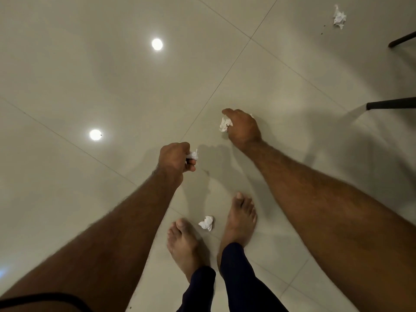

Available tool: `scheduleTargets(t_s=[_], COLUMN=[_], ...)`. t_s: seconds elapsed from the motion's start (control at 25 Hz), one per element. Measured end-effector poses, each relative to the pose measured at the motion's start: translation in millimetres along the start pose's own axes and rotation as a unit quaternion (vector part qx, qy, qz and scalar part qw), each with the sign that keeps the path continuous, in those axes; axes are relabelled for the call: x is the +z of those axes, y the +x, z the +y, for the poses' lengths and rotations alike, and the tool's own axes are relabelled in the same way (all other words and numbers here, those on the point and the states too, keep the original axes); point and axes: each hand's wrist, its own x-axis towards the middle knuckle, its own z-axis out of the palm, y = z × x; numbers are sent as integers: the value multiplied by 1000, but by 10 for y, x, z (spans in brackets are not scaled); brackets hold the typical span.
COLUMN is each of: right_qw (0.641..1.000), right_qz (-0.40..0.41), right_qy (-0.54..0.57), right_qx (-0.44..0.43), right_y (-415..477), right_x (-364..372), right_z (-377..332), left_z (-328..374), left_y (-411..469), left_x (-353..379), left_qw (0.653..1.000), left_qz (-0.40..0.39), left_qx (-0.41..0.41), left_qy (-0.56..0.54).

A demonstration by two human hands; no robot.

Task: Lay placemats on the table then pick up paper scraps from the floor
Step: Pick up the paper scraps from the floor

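I look straight down at a pale tiled floor (90, 86). My left hand (174, 159) is closed around a crumpled white paper scrap (193, 154) that sticks out past the fingers. Farther ahead, my right hand (243, 127) reaches down to the floor and its fingers curl over another white scrap (225, 124). A third crumpled scrap (206, 222) lies on the tile between my two bare feet. A fourth scrap (339, 17) rests far off at the top right, beyond the dark furniture legs.
Two dark furniture legs (391, 105) (403, 39) come in from the right edge. My bare feet (184, 242) (239, 219) stand at the bottom centre. Two ceiling lights are reflected in the glossy tile (157, 44). Small dark specks (322, 29) dot the floor near the far scrap.
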Motion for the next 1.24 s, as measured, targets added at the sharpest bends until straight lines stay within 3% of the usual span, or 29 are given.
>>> scheduleTargets(t_s=[0.16,0.32,0.48,0.56,0.68,0.76,0.84,0.92,1.0,1.04,1.08,1.16,1.2,1.24], right_qw=[996,974,941,925,950,953,965,954,941,946,962,967,964,970], right_qz=[-68,-218,-299,-324,-282,-258,-165,-13,39,4,-63,-203,-213,-197], right_qy=[47,10,-110,-145,-135,-158,-179,-179,-202,-196,-180,-152,-149,-140], right_qx=[-10,-63,116,135,-3,-30,100,242,269,259,193,-1,-51,-39], right_y=[-782,-1915,-2450,-2483,-2607,-2637,-2545,-2490,-2511,-2493,-2469,-2415,-2336,-2242], right_x=[61,531,1150,1263,1298,1333,1333,1248,1293,1294,1315,1307,1231,1125], right_z=[-329,-435,-64,-97,-357,-326,-121,52,158,91,14,-138,-162,-162], left_z=[-10,-55,-138,-209,-339,-422,-481,-506,-508,-499,-490,-456,-431,-402], left_y=[-126,-281,-272,-220,-191,-184,-173,-158,-149,-151,-156,-177,-202,-225], left_x=[-163,-254,-322,-357,-433,-485,-517,-523,-517,-509,-501,-469,-446,-420], left_qw=[1000,1000,1000,1000,1000,1000,1000,1000,1000,1000,1000,1000,1000,1000], left_qz=[15,12,7,9,12,15,15,16,17,19,20,21,20,17], left_qx=[-4,-6,-6,-7,-9,-11,-10,-9,-7,-6,-5,-4,-3,-3], left_qy=[-3,-8,-2,-1,0,0,6,10,10,10,12,13,13,12])
